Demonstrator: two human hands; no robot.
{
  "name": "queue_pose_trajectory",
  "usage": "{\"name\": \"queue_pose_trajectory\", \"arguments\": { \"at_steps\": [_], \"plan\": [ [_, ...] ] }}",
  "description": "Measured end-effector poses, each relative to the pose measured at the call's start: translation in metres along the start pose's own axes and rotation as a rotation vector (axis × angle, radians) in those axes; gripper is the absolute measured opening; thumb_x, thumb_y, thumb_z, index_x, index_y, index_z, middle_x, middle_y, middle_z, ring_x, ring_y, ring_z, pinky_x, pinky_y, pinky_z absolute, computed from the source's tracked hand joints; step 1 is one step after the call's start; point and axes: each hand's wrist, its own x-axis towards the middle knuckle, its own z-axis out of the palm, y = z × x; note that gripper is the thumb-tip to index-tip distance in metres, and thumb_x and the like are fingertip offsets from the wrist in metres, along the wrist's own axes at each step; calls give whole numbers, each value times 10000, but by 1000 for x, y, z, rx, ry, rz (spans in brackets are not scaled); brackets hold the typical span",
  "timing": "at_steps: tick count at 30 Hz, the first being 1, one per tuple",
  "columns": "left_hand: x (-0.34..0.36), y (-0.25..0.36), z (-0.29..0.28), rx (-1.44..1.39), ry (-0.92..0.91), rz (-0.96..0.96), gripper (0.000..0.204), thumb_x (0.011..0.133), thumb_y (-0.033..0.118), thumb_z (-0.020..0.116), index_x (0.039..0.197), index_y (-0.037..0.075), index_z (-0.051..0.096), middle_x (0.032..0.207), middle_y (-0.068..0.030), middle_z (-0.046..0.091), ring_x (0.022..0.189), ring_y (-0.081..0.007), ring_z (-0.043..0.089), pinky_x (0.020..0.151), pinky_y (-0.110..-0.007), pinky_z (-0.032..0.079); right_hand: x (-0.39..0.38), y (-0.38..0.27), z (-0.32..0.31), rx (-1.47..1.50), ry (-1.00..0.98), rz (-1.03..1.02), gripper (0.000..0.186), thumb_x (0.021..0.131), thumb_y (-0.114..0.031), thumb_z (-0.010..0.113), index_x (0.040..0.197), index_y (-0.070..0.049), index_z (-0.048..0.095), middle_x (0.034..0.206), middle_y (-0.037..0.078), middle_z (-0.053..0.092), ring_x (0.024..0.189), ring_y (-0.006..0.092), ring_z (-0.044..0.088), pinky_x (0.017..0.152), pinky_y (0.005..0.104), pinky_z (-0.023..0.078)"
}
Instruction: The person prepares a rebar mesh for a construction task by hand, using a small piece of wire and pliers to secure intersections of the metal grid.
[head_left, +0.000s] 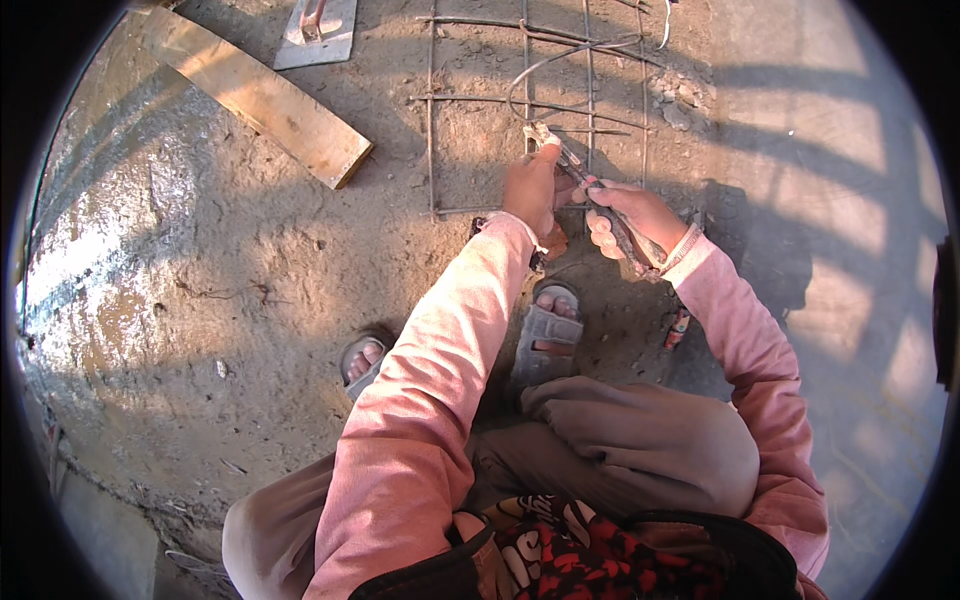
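Observation:
A wire rod grid (432, 150) lies on the dirt ahead of me, with a loose bent rod over it. My right hand (630, 215) is closed around the handles of long dark pliers (572, 162) that slant up toward the grid. My left hand (532, 185) is closed beside the pliers' head at a pale lump on the grid; what it grips is hidden. A small brownish piece (553, 240) sits under my left wrist, too shaded to name.
A wooden board (250, 95) lies at upper left, a trowel (295, 50) beyond it. My sandalled feet (550, 335) are below the grid. A small reddish object (677, 328) lies right of my foot. Smooth concrete (840, 180) borders the dirt on the right.

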Motion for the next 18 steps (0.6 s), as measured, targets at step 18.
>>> {"name": "queue_pose_trajectory", "arguments": {
  "at_steps": [18],
  "plan": [
    [38,-11,48,-495,-56,-82,137,955,94,433,878,-19,425,752,-125,477,585,-246,501,492,-355,455,-59,-45,16,-886,487,-122,288,949,-304,467,999,-22,497,642,113,545,452,187,512,409,318,416]
  ]
}}
